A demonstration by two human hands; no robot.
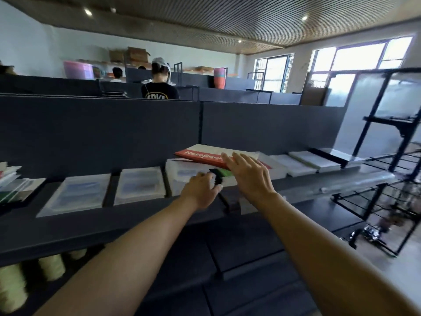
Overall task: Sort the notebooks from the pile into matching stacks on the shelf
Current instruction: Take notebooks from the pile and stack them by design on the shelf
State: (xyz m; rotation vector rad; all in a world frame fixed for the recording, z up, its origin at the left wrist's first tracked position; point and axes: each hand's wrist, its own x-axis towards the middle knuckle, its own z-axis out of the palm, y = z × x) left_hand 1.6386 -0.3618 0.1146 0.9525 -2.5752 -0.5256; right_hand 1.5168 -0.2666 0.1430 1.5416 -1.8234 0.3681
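My right hand [247, 174] lies flat, fingers straight, on the red-and-white notebook [202, 155] atop a wrapped stack on the dark shelf [91, 226], while my left hand [201, 190] has its grip curled round a green-and-black notebook [219, 173].

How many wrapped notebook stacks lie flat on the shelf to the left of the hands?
2 clear ones: the far-left stack and the second stack beside it. A third stack sits under the left hand. Loose books at the frame's left edge may hide more.
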